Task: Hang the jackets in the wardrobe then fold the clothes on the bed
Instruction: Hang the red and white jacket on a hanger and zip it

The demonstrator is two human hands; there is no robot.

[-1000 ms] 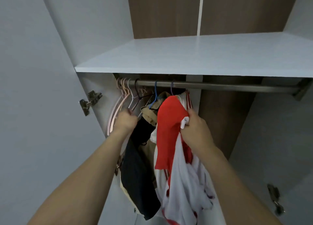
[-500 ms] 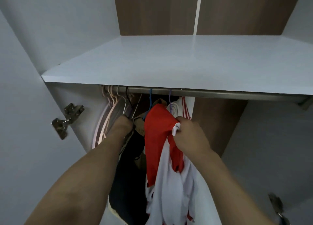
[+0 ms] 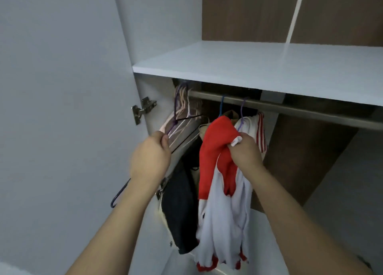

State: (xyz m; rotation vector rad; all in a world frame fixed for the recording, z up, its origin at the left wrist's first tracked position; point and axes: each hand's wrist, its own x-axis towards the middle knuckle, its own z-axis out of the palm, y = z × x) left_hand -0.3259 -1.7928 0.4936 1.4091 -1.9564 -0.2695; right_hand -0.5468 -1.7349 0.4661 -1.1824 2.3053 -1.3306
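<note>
The person stands at an open wardrobe, both bare arms reaching in under a white shelf [image 3: 259,67]. The left hand [image 3: 150,156] has its grip clenched on a purple hanger [image 3: 176,117], thumb and fingers pinching the wire near its shoulder; the hook rises toward the left end of the metal rail [image 3: 290,108], and a dark curved end of the wire shows below the wrist, against the open door [image 3: 62,108]. A bunch of pale pink hangers [image 3: 186,100] hangs bundled at that same end of the rail, just behind the purple one. The right hand [image 3: 245,150] grasps a red and white jacket [image 3: 219,183] by its bunched upper part, the cloth gathered in the fist and the rest hanging loose below, with red trim at the hem. The jacket is held in front of the rail, off any hanger. Behind it, a white garment with red stripes [image 3: 257,129] hangs from a purple hook, and a tan and dark garment [image 3: 180,208] hangs from a blue hook just to its left. A metal hinge [image 3: 143,110] sits on the wardrobe's side panel.
</note>
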